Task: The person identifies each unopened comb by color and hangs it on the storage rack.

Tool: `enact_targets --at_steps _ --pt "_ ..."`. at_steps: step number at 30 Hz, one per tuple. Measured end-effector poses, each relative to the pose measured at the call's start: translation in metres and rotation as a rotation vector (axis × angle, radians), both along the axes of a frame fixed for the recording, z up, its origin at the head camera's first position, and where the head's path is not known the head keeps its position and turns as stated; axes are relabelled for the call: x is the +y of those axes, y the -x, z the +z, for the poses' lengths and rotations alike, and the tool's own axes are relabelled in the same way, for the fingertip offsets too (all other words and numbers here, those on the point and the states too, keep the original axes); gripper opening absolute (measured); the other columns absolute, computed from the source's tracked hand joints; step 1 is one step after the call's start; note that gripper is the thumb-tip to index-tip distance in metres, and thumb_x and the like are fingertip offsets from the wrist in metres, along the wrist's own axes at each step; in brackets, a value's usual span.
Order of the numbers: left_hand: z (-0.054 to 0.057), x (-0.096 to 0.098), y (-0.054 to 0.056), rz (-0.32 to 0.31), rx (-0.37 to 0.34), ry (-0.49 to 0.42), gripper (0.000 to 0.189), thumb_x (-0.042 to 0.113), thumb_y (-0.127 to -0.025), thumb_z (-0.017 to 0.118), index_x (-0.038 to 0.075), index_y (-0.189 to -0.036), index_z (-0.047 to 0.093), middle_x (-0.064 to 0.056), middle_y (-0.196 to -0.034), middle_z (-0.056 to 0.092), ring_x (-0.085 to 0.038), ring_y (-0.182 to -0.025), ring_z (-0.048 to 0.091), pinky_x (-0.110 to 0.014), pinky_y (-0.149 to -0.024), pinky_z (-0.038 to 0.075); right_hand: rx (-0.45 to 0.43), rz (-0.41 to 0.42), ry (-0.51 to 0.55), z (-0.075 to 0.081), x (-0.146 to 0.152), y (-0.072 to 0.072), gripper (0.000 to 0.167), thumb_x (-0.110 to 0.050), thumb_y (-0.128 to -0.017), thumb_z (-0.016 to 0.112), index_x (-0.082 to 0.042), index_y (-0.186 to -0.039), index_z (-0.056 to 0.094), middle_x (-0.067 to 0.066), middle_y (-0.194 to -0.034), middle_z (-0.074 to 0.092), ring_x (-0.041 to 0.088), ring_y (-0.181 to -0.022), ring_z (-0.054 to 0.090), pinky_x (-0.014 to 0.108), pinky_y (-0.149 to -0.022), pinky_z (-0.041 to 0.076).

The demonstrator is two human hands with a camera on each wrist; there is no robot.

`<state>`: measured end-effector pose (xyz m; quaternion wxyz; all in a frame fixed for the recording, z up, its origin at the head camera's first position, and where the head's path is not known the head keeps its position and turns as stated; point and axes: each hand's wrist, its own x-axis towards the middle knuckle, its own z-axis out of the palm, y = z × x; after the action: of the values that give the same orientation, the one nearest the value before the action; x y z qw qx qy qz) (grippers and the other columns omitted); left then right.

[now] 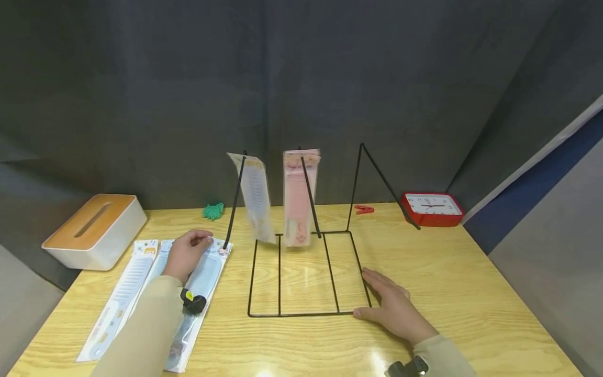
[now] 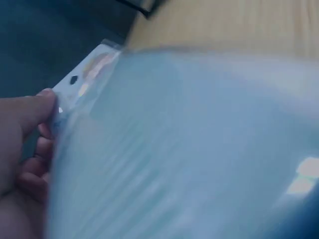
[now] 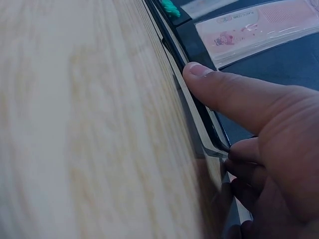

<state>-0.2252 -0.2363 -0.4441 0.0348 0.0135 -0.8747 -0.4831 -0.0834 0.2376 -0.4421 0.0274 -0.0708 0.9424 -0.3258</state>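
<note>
A black wire rack [image 1: 301, 314] stands on the wooden table [image 1: 471, 293]. Two packaged combs hang from its hooks, a pale one [image 1: 256, 199] on the left and a pink one [image 1: 299, 199] in the middle; the right hook is bare. My left hand [image 1: 187, 254] pinches the top of a light blue packaged comb [image 1: 207, 272] lying left of the rack; the left wrist view shows thumb and fingers [image 2: 45, 102] on the package [image 2: 189, 149] edge. My right hand [image 1: 391, 306] rests flat at the rack's front right corner, thumb [image 3: 224, 89] along the base wire [image 3: 169, 45].
Another packaged comb [image 1: 124, 288], white, lies at the far left. A tissue box with a wooden lid [image 1: 94, 230] sits at the back left. A green clump [image 1: 213, 211], a red clip [image 1: 364, 209] and a red clock [image 1: 432, 208] line the back edge before a dark curtain.
</note>
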Motion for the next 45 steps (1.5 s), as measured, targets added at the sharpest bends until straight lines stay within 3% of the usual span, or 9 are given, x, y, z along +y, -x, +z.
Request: enact_targets --at_steps 6,11,13,16,20,26,31,35,45 --pt "0.024 0.009 -0.025 0.115 0.070 -0.213 0.037 0.034 -0.101 0.061 0.009 -0.127 0.064 -0.007 -0.121 0.065 -0.015 -0.113 0.054 -0.025 -0.090 0.045 -0.007 -0.004 0.005 0.001 0.000 -0.001 0.099 -0.053 -0.076 0.083 0.000 -0.150 0.043 0.018 -0.158 0.037 0.043 -0.146 0.029 0.069 -0.109 0.014" --pt "0.047 0.021 -0.051 0.167 0.093 -0.241 0.034 0.035 -0.102 0.059 0.011 -0.127 0.064 -0.002 -0.123 0.063 -0.010 -0.118 0.052 -0.024 -0.097 0.043 -0.010 -0.009 0.001 0.001 0.000 -0.001 0.099 -0.053 -0.076 0.083 -0.001 -0.150 0.043 0.017 -0.158 0.037 0.043 -0.146 0.028 0.068 -0.109 0.015" --pt "0.058 0.026 -0.063 0.188 0.138 -0.239 0.032 0.034 -0.102 0.060 0.011 -0.125 0.065 -0.001 -0.123 0.064 -0.008 -0.116 0.053 -0.021 -0.096 0.044 -0.012 -0.012 0.001 0.001 0.000 -0.001 0.099 -0.053 -0.076 0.083 -0.001 -0.150 0.043 0.017 -0.158 0.037 0.043 -0.146 0.028 0.068 -0.110 0.014" --pt "0.077 0.035 -0.082 0.188 0.269 -0.265 0.028 0.029 -0.101 0.063 0.008 -0.120 0.067 -0.002 -0.117 0.067 -0.008 -0.107 0.058 -0.016 -0.089 0.047 -0.015 -0.012 0.002 0.001 0.000 -0.001 0.099 -0.053 -0.076 0.083 -0.001 -0.151 0.043 0.017 -0.158 0.037 0.043 -0.146 0.028 0.068 -0.110 0.015" --pt "0.099 0.046 -0.106 0.139 0.457 -0.341 0.021 0.016 -0.100 0.064 0.000 -0.114 0.066 -0.001 -0.107 0.068 -0.011 -0.094 0.061 -0.014 -0.078 0.049 -0.017 -0.011 0.005 0.002 0.000 -0.002 0.100 -0.054 -0.077 0.082 -0.001 -0.151 0.042 0.018 -0.158 0.037 0.043 -0.146 0.028 0.068 -0.109 0.015" --pt "0.123 0.064 -0.131 0.038 0.726 -0.438 0.013 -0.005 -0.096 0.062 -0.014 -0.106 0.062 0.002 -0.093 0.067 -0.009 -0.078 0.059 -0.014 -0.067 0.048 -0.010 -0.012 0.003 0.002 0.001 -0.001 0.100 -0.054 -0.076 0.082 0.000 -0.150 0.043 0.018 -0.158 0.037 0.043 -0.146 0.028 0.068 -0.109 0.016" --pt "0.136 0.077 -0.144 -0.123 0.909 -0.582 0.010 -0.010 -0.094 0.062 -0.017 -0.100 0.061 -0.001 -0.088 0.068 -0.007 -0.071 0.059 -0.014 -0.062 0.048 -0.004 0.000 0.011 0.002 0.000 -0.002 0.100 -0.054 -0.077 0.082 0.001 -0.150 0.043 0.019 -0.157 0.038 0.044 -0.145 0.029 0.068 -0.108 0.015" --pt "0.146 0.088 -0.147 -0.199 0.958 -0.608 0.013 -0.008 -0.093 0.065 -0.019 -0.099 0.061 -0.001 -0.088 0.069 -0.007 -0.072 0.059 -0.015 -0.063 0.048 0.010 -0.002 0.007 0.001 0.001 -0.001 0.099 -0.052 -0.077 0.083 0.001 -0.149 0.043 0.019 -0.157 0.038 0.044 -0.145 0.029 0.068 -0.108 0.015" --pt "0.150 0.098 -0.146 -0.157 0.984 -0.527 0.016 -0.006 -0.091 0.069 -0.019 -0.098 0.062 0.001 -0.088 0.070 -0.005 -0.070 0.060 -0.014 -0.061 0.047 0.008 0.002 0.004 0.000 0.000 -0.002 0.098 -0.054 -0.077 0.082 0.000 -0.150 0.043 0.018 -0.158 0.038 0.044 -0.145 0.029 0.068 -0.108 0.016"
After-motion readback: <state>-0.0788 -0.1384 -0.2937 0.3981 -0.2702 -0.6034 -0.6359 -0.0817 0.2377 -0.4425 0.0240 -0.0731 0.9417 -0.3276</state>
